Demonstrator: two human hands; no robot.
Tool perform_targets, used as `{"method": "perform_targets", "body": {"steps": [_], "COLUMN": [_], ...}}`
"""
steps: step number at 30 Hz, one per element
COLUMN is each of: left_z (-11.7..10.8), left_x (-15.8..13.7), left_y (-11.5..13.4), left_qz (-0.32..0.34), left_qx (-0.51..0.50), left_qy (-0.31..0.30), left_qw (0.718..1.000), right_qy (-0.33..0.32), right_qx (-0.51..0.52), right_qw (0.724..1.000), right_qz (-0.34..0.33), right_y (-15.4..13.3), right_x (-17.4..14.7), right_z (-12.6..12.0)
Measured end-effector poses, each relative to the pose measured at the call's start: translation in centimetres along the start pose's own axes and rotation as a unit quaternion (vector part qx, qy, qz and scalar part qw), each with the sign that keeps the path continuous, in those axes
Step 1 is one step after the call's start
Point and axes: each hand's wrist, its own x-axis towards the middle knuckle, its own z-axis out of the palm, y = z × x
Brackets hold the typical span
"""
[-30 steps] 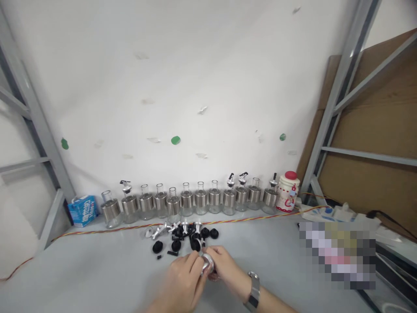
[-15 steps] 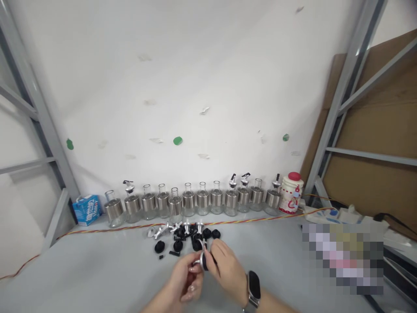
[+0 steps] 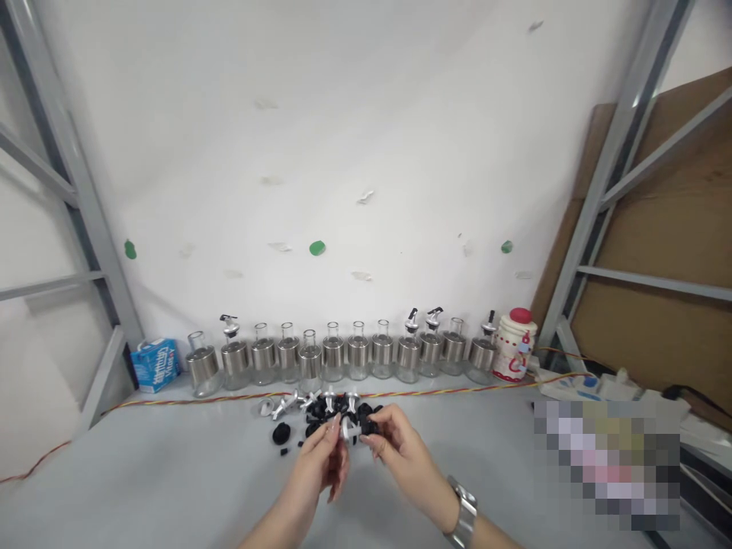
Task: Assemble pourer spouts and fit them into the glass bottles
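My left hand [image 3: 321, 457] pinches a silver pourer spout [image 3: 348, 430] by its left end. Closed around a black stopper [image 3: 369, 425], my right hand [image 3: 403, 446] holds it against the spout's right side. The two parts meet end to end; whether they are joined I cannot tell. Just beyond my fingers lies a pile of loose pourer parts, with silver spouts [image 3: 285, 405] and black stoppers; one black stopper [image 3: 281, 434] sits apart at the left. A tiny black piece [image 3: 284, 451] is in front of it.
Along the wall stands a row of glass bottles [image 3: 264, 357] with steel sleeves; several carry pourers [image 3: 412, 323]. A blue carton [image 3: 155, 366] is at the left end, a red-lidded white container [image 3: 514, 347] at the right. A twisted cable [image 3: 446, 392] crosses the table. A power strip [image 3: 595, 387] lies right.
Both hands have moved forward, closer to the pile. The silver spout and black stopper have turned sideways, and my right wrist has rotated. The view has shifted slightly.
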Motion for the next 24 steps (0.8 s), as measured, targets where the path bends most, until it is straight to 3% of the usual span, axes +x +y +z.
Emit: {"method": "perform_targets", "body": {"steps": [5, 10, 13, 16, 20, 24], "left_z": [-0.6, -0.9, -0.8, -0.7, -0.9, -1.0], "left_x": [0.0, -0.8, -1.4, -1.7, -1.5, -1.4], "left_y": [0.2, 0.6, 0.9, 1.2, 1.4, 1.2], "left_qz": [0.016, 0.084, 0.141, 0.148, 0.134, 0.136], "left_qx": [0.05, 0.15, 0.234, 0.278, 0.27, 0.255], "left_qy": [-0.019, -0.036, -0.017, -0.013, -0.037, -0.053], "left_qw": [0.998, 0.984, 0.962, 0.949, 0.953, 0.956], "right_qy": [-0.03, -0.034, -0.031, -0.031, -0.054, -0.103], "right_qx": [0.066, 0.086, 0.036, -0.035, -0.079, -0.2], "right_qw": [0.997, 0.995, 0.999, 0.999, 0.995, 0.974], "right_qz": [0.026, 0.045, 0.016, -0.006, 0.006, -0.03], "right_y": [-0.6, -1.0, -0.9, -1.0, -1.6, -2.1], "right_x": [-0.1, 0.0, 0.0, -0.1, -0.2, -0.3], "right_z": [-0.1, -0.4, -0.4, -0.5, -0.8, -1.1]}}
